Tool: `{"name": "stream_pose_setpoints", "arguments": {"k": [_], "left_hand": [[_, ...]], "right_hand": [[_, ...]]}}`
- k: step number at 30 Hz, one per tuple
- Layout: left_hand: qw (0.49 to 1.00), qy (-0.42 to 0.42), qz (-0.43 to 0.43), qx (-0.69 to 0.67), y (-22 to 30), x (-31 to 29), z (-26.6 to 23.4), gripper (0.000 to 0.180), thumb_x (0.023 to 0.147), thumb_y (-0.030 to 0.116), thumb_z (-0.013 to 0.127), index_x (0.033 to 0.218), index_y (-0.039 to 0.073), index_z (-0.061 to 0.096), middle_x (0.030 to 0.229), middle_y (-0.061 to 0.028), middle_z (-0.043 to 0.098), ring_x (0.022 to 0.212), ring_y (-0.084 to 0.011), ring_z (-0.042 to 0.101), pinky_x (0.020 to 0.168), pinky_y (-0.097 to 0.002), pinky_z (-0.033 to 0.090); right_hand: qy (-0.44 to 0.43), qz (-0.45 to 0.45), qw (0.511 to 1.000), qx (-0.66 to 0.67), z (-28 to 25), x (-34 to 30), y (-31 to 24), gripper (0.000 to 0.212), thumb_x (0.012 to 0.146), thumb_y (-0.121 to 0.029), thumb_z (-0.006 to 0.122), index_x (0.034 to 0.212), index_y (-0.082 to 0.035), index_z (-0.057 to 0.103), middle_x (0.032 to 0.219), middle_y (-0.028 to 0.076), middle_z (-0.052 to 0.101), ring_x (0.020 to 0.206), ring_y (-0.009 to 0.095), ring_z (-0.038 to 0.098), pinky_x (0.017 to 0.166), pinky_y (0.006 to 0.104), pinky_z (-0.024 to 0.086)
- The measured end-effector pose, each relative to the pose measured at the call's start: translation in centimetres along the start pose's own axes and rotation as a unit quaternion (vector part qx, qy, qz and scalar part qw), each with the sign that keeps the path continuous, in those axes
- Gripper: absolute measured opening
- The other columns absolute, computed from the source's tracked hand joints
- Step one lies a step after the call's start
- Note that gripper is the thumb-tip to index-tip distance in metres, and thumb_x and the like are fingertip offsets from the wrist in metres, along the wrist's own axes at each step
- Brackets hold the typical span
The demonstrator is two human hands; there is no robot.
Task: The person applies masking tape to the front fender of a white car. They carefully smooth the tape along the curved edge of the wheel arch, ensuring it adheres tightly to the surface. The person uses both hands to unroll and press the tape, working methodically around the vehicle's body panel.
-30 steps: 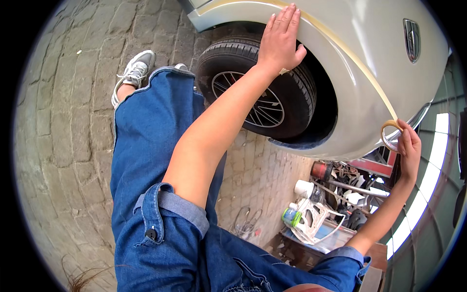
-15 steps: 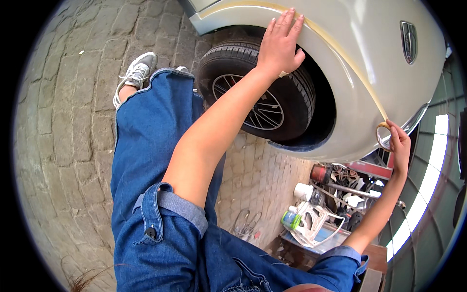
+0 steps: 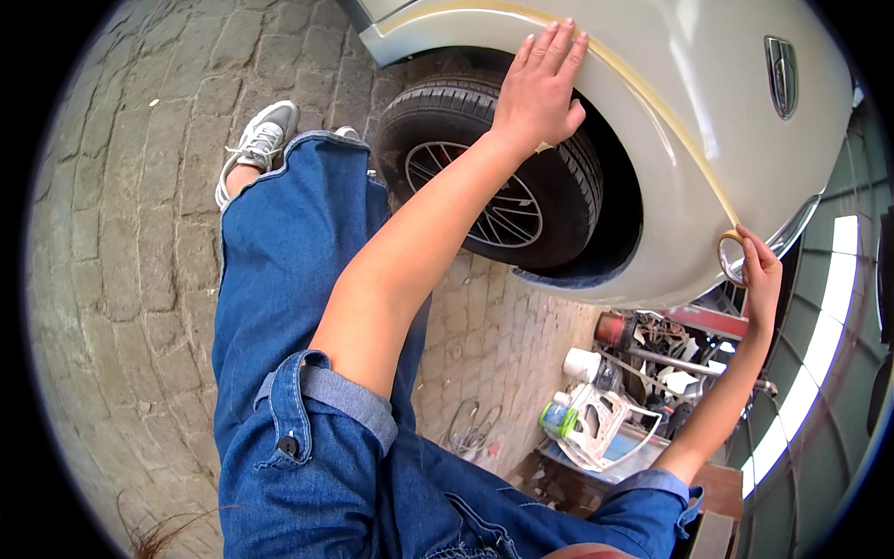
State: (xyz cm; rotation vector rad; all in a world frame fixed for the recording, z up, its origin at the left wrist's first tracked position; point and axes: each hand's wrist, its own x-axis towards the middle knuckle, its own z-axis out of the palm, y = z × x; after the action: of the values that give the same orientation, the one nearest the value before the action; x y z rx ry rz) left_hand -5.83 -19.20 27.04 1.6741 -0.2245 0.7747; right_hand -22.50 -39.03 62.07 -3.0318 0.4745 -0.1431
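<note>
Here, the right hand [image 3: 763, 272] is gripping a masking-tape roll [image 3: 724, 263] at frame right; its yellowish strip [image 3: 684, 140] is curving along the car fender [image 3: 736, 121], where the left hand [image 3: 540, 98] (fingers outstretched) is touching it at upper centre.

place: car repair workshop | signs: taped car fender [image 3: 712, 98], heaped scrap parts [image 3: 678, 382], stone-paved floor [image 3: 121, 289]

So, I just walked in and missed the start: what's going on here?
A person's right hand holds a tape roll at the end of a yellowish tape strip, which curves along a car's pale fender around the tire. The left hand is spread out, fingertips at the strip. Whether the part nearest the roll is stuck down is hard to tell.
</note>
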Motion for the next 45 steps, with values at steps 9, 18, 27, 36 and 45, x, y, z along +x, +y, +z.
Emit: {"name": "stream_pose_setpoints", "arguments": {"k": [9, 18, 27, 36, 45], "left_hand": [[1.0, -0.007, 0.016, 0.021, 0.4, -0.4, 0.2, 0.085, 0.078, 0.024, 0.064, 0.154, 0.006, 0.031, 0.161, -0.0142, 0.028, 0.149, -0.0281, 0.026, 0.123, -0.0436, 0.021], [0.996, -0.056, 0.072, 0.009, 2.5, -0.7, 0.0, 0.087, 0.076, 0.027, 0.065, 0.152, 0.0, 0.032, 0.161, -0.0158, 0.027, 0.149, -0.0286, 0.026, 0.123, -0.0416, 0.022], [0.982, -0.12, 0.146, -0.001, 4.2, -1.1, -1.3, 0.08, 0.078, 0.023, 0.066, 0.149, 0.001, 0.037, 0.159, -0.0138, 0.031, 0.148, -0.0259, 0.028, 0.122, -0.0418, 0.024], [0.997, -0.046, 0.057, 0.002, 1.7, 0.5, -1.3, 0.086, 0.078, 0.03, 0.066, 0.151, 0.001, 0.031, 0.159, -0.0173, 0.03, 0.148, -0.0292, 0.028, 0.122, -0.0429, 0.023], [0.995, -0.072, 0.063, 0.013, 1.7, 0.2, -0.6, 0.088, 0.079, 0.032, 0.067, 0.153, 0.005, 0.03, 0.161, -0.0144, 0.026, 0.149, -0.0277, 0.025, 0.122, -0.0428, 0.023]], "right_hand": [[0.003, 0.004, 1.0, 0.009, 0.4, 0.2, 0.3, 0.029, 0.101, -0.022, 0.06, 0.122, -0.005, 0.07, 0.064, -0.01, 0.047, 0.054, -0.001, 0.034, 0.049, 0.0189, 0.025], [0.015, 0.014, 1.0, -0.004, 1.1, -0.4, 0.2, 0.028, 0.101, -0.023, 0.06, 0.122, -0.008, 0.071, 0.061, -0.011, 0.039, 0.053, 0.0, 0.033, 0.049, 0.0197, 0.023], [0.015, -0.008, 1.0, 0.003, 1.2, -0.7, -0.1, 0.028, 0.101, -0.022, 0.06, 0.122, -0.007, 0.071, 0.062, -0.011, 0.04, 0.054, 0.0, 0.033, 0.048, 0.0202, 0.024], [0.031, -0.009, 0.999, 0.002, 2.0, -1.0, -0.8, 0.029, 0.1, -0.022, 0.06, 0.122, -0.007, 0.071, 0.061, -0.011, 0.037, 0.053, 0.0, 0.031, 0.048, 0.0217, 0.022], [0.042, -0.015, 0.999, 0.001, 2.3, -1.5, -0.5, 0.029, 0.1, -0.022, 0.06, 0.12, -0.005, 0.072, 0.061, -0.011, 0.04, 0.054, 0.0, 0.031, 0.049, 0.0221, 0.021]]}}
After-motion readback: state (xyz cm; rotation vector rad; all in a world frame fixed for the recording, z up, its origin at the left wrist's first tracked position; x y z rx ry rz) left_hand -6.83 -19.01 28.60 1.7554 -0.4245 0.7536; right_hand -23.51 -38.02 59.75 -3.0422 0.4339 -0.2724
